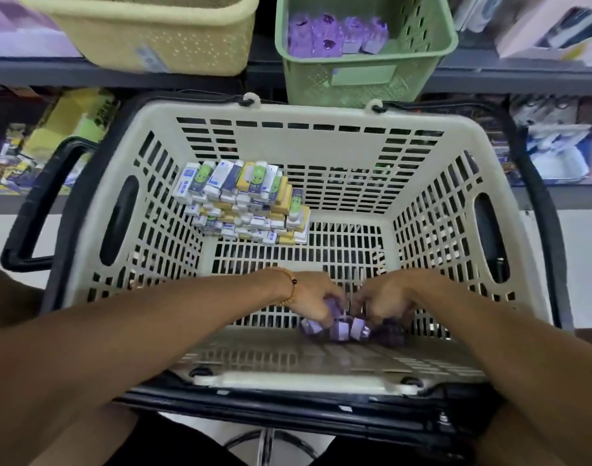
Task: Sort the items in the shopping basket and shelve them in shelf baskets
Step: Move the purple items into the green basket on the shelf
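Observation:
A cream shopping basket [321,142] with black handles sits in front of me. Both hands reach into its near end. My left hand [313,295], with a bead bracelet on the wrist, curls its fingers around small purple packs [346,327] lying against the near wall. My right hand [387,297] curls over the same cluster from the right. A pile of small white, yellow and blue boxes [244,200] is stacked at the far left corner of the basket. On the shelf beyond, a green shelf basket [365,79] holds several purple packs [335,37].
A yellow shelf basket [146,31] stands on the shelf left of the green one. Boxed goods fill the shelves at both sides and below. A chrome stool base [267,445] shows under the shopping basket.

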